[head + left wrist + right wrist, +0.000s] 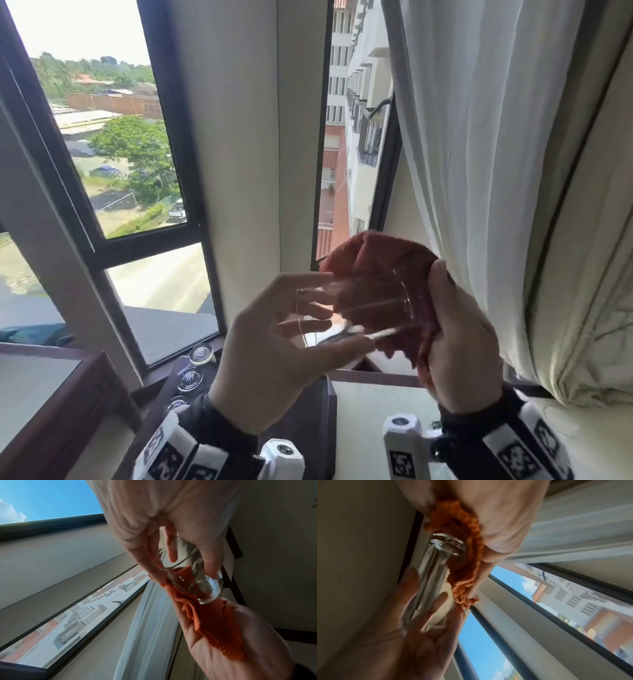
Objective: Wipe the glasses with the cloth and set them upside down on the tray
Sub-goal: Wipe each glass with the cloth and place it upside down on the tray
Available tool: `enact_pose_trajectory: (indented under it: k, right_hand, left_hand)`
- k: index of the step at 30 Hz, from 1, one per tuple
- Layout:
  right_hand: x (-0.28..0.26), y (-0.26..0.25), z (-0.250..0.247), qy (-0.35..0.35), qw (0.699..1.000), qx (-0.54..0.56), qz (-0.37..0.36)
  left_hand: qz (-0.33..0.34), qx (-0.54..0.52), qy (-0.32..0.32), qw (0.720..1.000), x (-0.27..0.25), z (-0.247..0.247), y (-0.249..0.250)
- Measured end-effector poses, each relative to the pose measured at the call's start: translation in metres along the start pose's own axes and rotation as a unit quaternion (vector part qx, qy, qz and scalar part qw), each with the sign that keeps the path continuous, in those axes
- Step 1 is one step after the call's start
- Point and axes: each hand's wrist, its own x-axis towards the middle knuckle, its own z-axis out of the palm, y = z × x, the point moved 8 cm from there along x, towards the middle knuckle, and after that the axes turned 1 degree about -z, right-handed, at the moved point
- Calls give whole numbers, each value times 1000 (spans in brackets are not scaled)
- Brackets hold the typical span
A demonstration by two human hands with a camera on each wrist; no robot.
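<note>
Nearest the head camera are the two wrists, each wearing a black band with white marker blocks. Just beyond them the left hand (274, 346) is raised in the air, its fingers and thumb curled round the open end of a clear glass (352, 315) that lies on its side between the hands. The left wrist view shows those fingers (171, 543) wrapped on the glass (197, 580) near its rim, with the thick base pointing away from the palm.

The right hand (462, 342) faces it, clamped on a rust-red cloth (376, 274) that it presses against the base end of the glass. In the right wrist view the cloth (464, 561) is bunched in the palm and cups the glass (440, 555) at its bottom; the right hand (496, 520) has its fingers folded over the fabric. Part of the cloth can be seen through the glass wall.

Below the hands, at the left, a dark wooden tray (154, 407) holds several other glasses (190, 378) in a row; whether they stand upright or inverted is hard to tell. To the right of it lies a pale table top (370, 404) with a dark edge.

Farther off stand a dark-framed window (113, 246), a cream wall pillar (239, 154), and a white curtain (496, 154) hanging down the right side.
</note>
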Motion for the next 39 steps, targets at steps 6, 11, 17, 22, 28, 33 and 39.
enact_pose_trajectory:
  k: [6, 11, 17, 22, 28, 33, 39]
  right_hand:
    - [-34, 33, 8, 42, 990, -134, -1]
    - [-14, -19, 26, -60, 881, -403, -241]
    - [-2, -5, -12, 40, 996, -76, -16]
    - [-30, 37, -6, 83, 994, -32, 62]
    - [-21, -18, 34, -55, 858, -443, -255]
    - [-6, -22, 2, 9, 988, -146, -57]
    - [-37, -3, 28, 9, 979, -184, -88]
  left_hand:
    - [-40, 14, 42, 998, 15, 1, -8]
    - [-27, 18, -1, 999, 11, 10, -6]
    - [-2, -2, -2, 1000, 4, 13, -4]
    - [-37, -5, 28, 999, 10, 6, -12]
    - [-26, 0, 19, 999, 8, 3, -10]
    - [-5, -16, 14, 1000, -4, 7, -3]
    - [-42, -22, 58, 997, 7, -6, -15]
